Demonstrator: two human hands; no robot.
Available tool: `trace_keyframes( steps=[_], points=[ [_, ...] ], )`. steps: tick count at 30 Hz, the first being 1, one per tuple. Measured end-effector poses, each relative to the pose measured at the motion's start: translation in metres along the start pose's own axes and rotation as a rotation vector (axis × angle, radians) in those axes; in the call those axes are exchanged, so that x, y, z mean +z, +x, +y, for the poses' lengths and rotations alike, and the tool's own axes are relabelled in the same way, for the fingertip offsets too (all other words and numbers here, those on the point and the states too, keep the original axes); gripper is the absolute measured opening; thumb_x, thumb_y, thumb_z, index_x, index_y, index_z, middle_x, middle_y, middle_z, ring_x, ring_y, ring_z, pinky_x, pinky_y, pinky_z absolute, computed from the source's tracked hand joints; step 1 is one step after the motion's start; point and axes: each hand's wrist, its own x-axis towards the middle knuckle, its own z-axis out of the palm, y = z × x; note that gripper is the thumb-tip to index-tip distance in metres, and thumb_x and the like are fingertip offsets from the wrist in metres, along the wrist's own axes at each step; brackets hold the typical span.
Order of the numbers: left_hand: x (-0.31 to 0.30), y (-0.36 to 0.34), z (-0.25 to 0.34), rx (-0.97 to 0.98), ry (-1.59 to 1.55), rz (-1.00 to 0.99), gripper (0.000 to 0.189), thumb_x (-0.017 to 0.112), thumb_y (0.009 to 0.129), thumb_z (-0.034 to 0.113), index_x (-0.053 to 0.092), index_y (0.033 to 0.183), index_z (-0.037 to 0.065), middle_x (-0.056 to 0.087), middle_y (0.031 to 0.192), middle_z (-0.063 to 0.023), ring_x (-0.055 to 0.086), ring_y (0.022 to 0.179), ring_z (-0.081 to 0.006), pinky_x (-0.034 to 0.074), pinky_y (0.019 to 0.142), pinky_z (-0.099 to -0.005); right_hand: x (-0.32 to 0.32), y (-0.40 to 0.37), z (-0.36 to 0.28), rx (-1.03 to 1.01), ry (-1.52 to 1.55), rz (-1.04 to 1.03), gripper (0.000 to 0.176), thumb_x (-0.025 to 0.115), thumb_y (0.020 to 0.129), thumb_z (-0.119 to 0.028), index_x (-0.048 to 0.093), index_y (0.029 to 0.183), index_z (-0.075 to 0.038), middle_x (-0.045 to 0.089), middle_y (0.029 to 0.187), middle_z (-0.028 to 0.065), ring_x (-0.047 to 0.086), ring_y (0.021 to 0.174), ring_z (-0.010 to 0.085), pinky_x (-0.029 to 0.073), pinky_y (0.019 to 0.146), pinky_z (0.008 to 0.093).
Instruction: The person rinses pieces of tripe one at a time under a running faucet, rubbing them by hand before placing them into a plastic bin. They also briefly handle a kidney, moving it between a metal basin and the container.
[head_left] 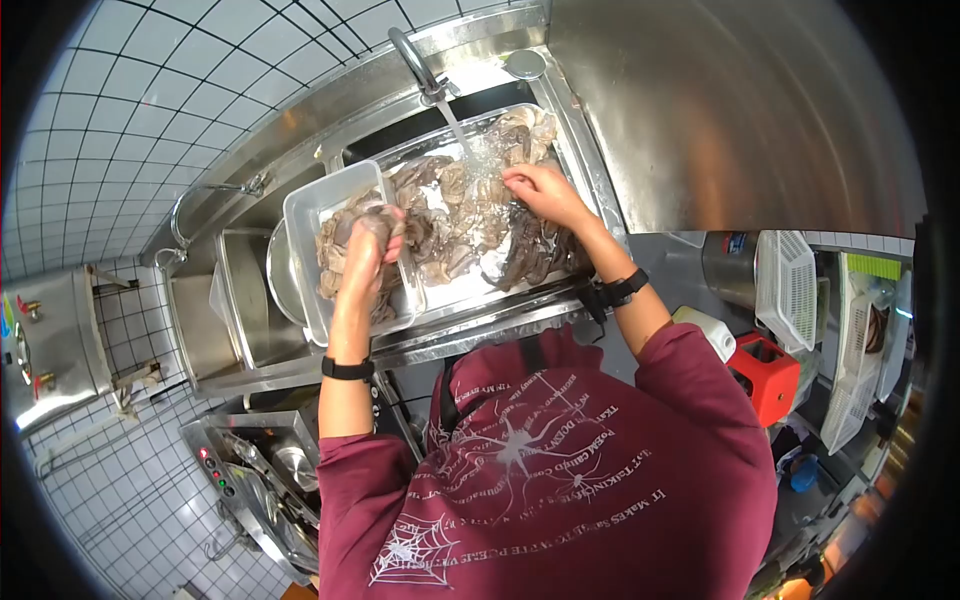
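Observation:
Brownish-grey, wrinkled, limp pieces that look like tripe (440, 265) lie spread in a shallow, wet metal tray (590, 165) in the sink. A clear plastic tub (300, 235) sits at the tray's left side with more such pieces inside. Over the tub, my left hand (372, 245) has its fingers closed on a bunch of tripe. Above the tray's right half, my right hand (545, 192) has its fingers curled together close to the pieces. What its fingertips hold, if anything, is hard to make out. Water from the tap (415, 65) runs into the tray beside it.
A second sink basin (255, 290) and another tap (225, 187) are on the left. A tall steel panel (740, 110) rises on the right. Behind my right arm stand a red container (765, 380) and white baskets (787, 285). A steel appliance (250, 470) stands lower left.

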Motion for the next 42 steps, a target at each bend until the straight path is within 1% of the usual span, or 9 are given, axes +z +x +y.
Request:
trace_keyframes(
  steps=[6, 9, 12, 15, 18, 27, 30, 37, 42],
  points=[
    [-0.066, -0.039, 0.003, -0.03, 0.009, 0.062, 0.019, 0.043, 0.09, 0.016, 0.055, 0.094, 0.002, 0.043, 0.061, 0.0031, 0.034, 0.048, -0.004, 0.025, 0.04, -0.0203, 0.019, -0.02, 0.037, 0.048, -0.175, -0.084, 0.022, 0.057, 0.08, -0.012, 0.065, 0.1, -0.009, 0.064, 0.096, 0.0119, 0.062, 0.085, 0.028, 0.049, 0.074, 0.0347],
    [-0.121, -0.043, -0.028, -0.114, 0.622, 0.084, 0.025, 0.046, 0.086, 0.013, 0.056, 0.105, 0.001, 0.056, 0.07, -0.0054, 0.052, 0.055, -0.015, 0.041, 0.05, -0.0269, 0.05, -0.028, 0.039, -0.196, -0.187, -0.077, 0.021, 0.058, 0.077, -0.008, 0.065, 0.097, -0.012, 0.06, 0.095, 0.0109, 0.061, 0.088, 0.0284, 0.049, 0.073, 0.038],
    [-0.158, -0.055, -0.066, -0.095, 1.079, 0.033, 0.049, 0.052, 0.076, 0.008, 0.049, 0.125, 0.009, 0.061, 0.11, -0.0189, 0.056, 0.107, -0.0348, 0.043, 0.089, -0.0385, 0.076, -0.03, 0.052, -0.071, -0.644, -0.081, 0.014, 0.059, 0.075, -0.008, 0.063, 0.087, -0.012, 0.056, 0.085, 0.0087, 0.061, 0.086, 0.0277, 0.048, 0.068, 0.042],
    [-0.144, -0.074, -0.055, 0.17, 1.226, 0.006, 0.051, 0.053, 0.077, 0.007, 0.048, 0.127, 0.012, 0.059, 0.114, -0.0186, 0.056, 0.107, -0.0336, 0.044, 0.089, -0.0396, 0.067, -0.025, 0.047, -0.099, -0.635, -0.069, 0.009, 0.061, 0.076, -0.013, 0.062, 0.085, -0.011, 0.057, 0.086, 0.0073, 0.061, 0.083, 0.0272, 0.049, 0.069, 0.0403],
    [-0.116, -0.087, -0.022, 0.005, 1.472, 0.14, 0.044, 0.055, 0.079, 0.009, 0.051, 0.123, 0.011, 0.06, 0.113, -0.017, 0.056, 0.105, -0.0339, 0.045, 0.087, -0.0411, 0.05, -0.018, 0.037, -0.279, -0.395, 0.094, 0.012, 0.063, 0.077, -0.02, 0.062, 0.085, -0.01, 0.06, 0.09, 0.0073, 0.061, 0.079, 0.0276, 0.049, 0.071, 0.0382],
    [0.024, 0.009, -0.003, 0.594, 0.841, -0.069, 0.045, 0.063, 0.083, 0.022, 0.052, 0.123, 0.005, 0.061, 0.108, -0.0111, 0.06, 0.094, -0.0232, 0.046, 0.084, -0.033, -0.008, 0.032, -0.069, -0.187, -0.273, -0.035, 0.023, 0.065, 0.079, -0.029, 0.063, 0.085, -0.007, 0.061, 0.067, 0.0082, 0.061, 0.066, 0.0291, 0.047, 0.062, 0.0371],
    [0.067, 0.04, 0.006, 0.507, 0.579, -0.182, 0.041, 0.063, 0.086, 0.018, 0.052, 0.122, 0.003, 0.059, 0.111, -0.0086, 0.055, 0.105, -0.016, 0.043, 0.09, -0.0282, -0.014, 0.048, -0.088, -0.301, -0.173, -0.1, 0.024, 0.067, 0.081, -0.026, 0.061, 0.085, -0.003, 0.053, 0.06, 0.0029, 0.046, 0.058, 0.0099, 0.04, 0.055, 0.0285],
    [0.062, 0.071, 0.028, 0.34, 0.525, -0.21, 0.015, 0.065, 0.085, 0.015, 0.062, 0.09, 0.002, 0.057, 0.071, 0.0055, 0.047, 0.065, -0.0025, 0.037, 0.06, -0.0191, -0.035, 0.065, -0.082, -0.174, -0.117, -0.243, 0.024, 0.067, 0.082, -0.027, 0.06, 0.08, -0.003, 0.046, 0.06, -0.0049, 0.04, 0.058, 0.0059, 0.035, 0.053, 0.0257],
    [0.056, 0.078, 0.043, 0.329, 0.512, -0.209, 0.014, 0.065, 0.084, 0.016, 0.062, 0.089, 0.003, 0.059, 0.077, 0.0027, 0.051, 0.071, -0.0043, 0.04, 0.063, -0.0198, -0.038, 0.072, -0.051, -0.104, -0.045, -0.48, 0.024, 0.069, 0.08, -0.025, 0.063, 0.084, -0.002, 0.049, 0.065, -0.0044, 0.044, 0.064, 0.0067, 0.037, 0.058, 0.0262]
  ],
)
